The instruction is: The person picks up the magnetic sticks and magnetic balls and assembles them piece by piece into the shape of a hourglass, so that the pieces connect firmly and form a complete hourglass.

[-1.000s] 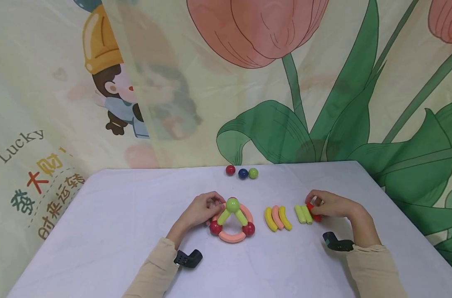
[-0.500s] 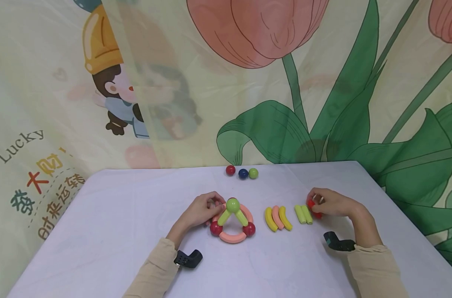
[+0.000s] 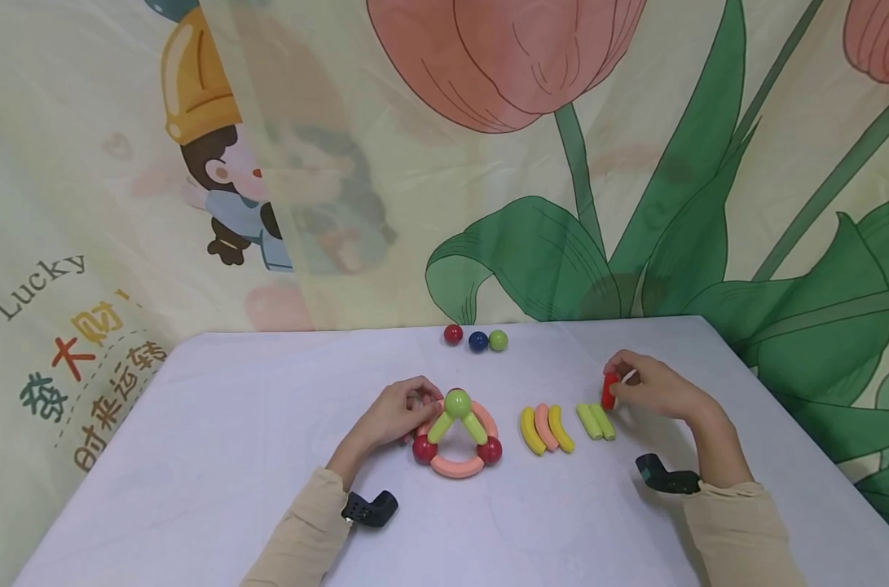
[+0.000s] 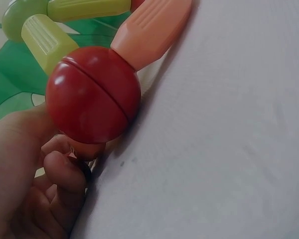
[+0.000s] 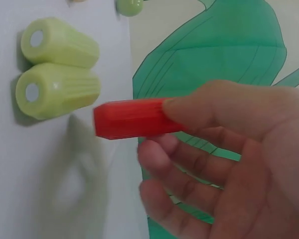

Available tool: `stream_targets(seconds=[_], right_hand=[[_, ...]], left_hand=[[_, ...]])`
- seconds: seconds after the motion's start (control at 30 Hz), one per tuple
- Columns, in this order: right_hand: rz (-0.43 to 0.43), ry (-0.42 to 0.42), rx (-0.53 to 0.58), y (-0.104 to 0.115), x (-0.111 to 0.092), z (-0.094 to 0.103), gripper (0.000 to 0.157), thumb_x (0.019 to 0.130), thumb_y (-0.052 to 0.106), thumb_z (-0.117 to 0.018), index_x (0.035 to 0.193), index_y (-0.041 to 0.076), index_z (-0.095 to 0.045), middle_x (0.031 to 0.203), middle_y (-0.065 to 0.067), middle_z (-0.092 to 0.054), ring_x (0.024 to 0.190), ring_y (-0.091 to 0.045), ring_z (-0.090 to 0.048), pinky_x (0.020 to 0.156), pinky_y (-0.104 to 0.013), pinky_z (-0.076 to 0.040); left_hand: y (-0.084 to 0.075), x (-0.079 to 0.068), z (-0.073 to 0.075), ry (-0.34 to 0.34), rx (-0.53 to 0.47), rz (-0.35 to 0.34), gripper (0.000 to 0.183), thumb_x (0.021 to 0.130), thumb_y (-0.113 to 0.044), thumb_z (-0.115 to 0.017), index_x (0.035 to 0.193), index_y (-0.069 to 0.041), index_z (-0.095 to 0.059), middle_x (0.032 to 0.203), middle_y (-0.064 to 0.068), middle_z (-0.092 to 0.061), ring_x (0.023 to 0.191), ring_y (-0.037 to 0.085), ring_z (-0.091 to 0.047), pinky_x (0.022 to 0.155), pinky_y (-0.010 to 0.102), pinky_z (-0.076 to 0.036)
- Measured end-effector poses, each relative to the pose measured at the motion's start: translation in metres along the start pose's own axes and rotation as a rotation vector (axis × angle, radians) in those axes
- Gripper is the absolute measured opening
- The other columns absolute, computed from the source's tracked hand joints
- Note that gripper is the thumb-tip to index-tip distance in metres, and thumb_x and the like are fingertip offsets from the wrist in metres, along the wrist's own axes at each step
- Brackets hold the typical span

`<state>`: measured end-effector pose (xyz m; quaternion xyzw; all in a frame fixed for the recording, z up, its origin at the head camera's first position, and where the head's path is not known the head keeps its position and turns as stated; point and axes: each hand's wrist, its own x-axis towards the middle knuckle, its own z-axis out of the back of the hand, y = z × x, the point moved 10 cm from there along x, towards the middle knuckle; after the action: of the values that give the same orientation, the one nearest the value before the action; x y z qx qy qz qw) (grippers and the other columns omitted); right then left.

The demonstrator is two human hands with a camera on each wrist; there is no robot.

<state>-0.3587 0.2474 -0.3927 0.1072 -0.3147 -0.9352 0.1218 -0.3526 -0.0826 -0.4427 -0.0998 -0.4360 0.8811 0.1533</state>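
Right hand (image 3: 655,388): thumb and fingers pinch one short rod near its upper end, the lower end left free
Red rod (image 5: 134,118): in the right fingertips, roughly upright, apparently clear of the cloth (image 3: 561,522)
Light-green rods (image 5: 62,92): a pair lying side by side, just left of the right fingertips and nearer the person
Left hand (image 3: 389,417): fingers curled at the frame's left side, appearing to grip a pink curved piece there; the exact contact is partly hidden
Frame (image 3: 475,429): just right of the left hand, a pink ring with a green ball (image 3: 458,403) raised on two green rods
Curved rods (image 3: 543,429): three in a row between the hands
Loose balls (image 3: 478,342): beyond both hands, between them
Good handling, right: a light pinch, high on the rod, seems best, leaving the lower end exposed and lifting well over the green pair
Good handling, left: gentle steadying suffices, in my judgement; squeezing could part the joints
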Motion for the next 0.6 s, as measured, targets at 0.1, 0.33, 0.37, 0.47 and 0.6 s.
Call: stream_targets(seconds=[0.1,0.33,0.37,0.47,0.6], right_hand=[[0.009,-0.052,-0.004,0.004,0.0,0.006,0.027,0.089,0.011,-0.057,0.112,0.0,-0.052,0.105,-0.015,-0.06,0.097,-0.029,-0.056,0.074,-0.037,-0.054],[0.071,-0.15,0.003,0.018,0.003,0.011,0.027,0.089,0.011,-0.058,0.113,0.002,-0.051,0.107,-0.016,-0.061,0.102,-0.033,-0.057,0.079,-0.041,-0.055],[0.078,-0.162,0.006,0.02,0.004,0.01,0.027,0.089,0.011,-0.058,0.113,0.003,-0.051,0.107,-0.016,-0.061,0.101,-0.033,-0.058,0.079,-0.041,-0.055],[0.096,-0.194,0.021,0.024,0.007,0.008,0.027,0.088,0.011,-0.059,0.113,0.005,-0.05,0.107,-0.016,-0.06,0.099,-0.032,-0.059,0.077,-0.038,-0.056],[0.137,-0.215,0.03,0.032,0.012,0.004,0.027,0.088,0.01,-0.059,0.113,0.006,-0.05,0.107,-0.013,-0.059,0.097,-0.029,-0.06,0.076,-0.036,-0.056]], left_hand=[[0.001,0.001,0.0,0.001,0.003,0.003,0.018,0.09,-0.023,-0.061,0.107,-0.016,-0.062,0.062,-0.003,-0.052,0.042,0.008,-0.044,0.041,0.022,-0.039],[0.002,0.002,0.0,-0.005,0.003,0.0,0.017,0.09,-0.023,-0.061,0.106,-0.017,-0.062,0.062,-0.003,-0.052,0.042,0.008,-0.044,0.042,0.022,-0.039],[0.002,0.002,0.0,-0.005,0.003,-0.001,0.017,0.09,-0.023,-0.061,0.106,-0.017,-0.062,0.062,-0.003,-0.052,0.042,0.008,-0.044,0.042,0.022,-0.039],[0.002,0.002,0.0,-0.006,0.004,-0.004,0.017,0.09,-0.023,-0.061,0.106,-0.016,-0.062,0.062,-0.002,-0.052,0.042,0.009,-0.044,0.042,0.023,-0.039],[0.001,0.001,0.0,-0.005,0.002,-0.008,0.017,0.091,-0.024,-0.061,0.106,-0.016,-0.062,0.062,-0.002,-0.051,0.042,0.009,-0.043,0.042,0.023,-0.039]])
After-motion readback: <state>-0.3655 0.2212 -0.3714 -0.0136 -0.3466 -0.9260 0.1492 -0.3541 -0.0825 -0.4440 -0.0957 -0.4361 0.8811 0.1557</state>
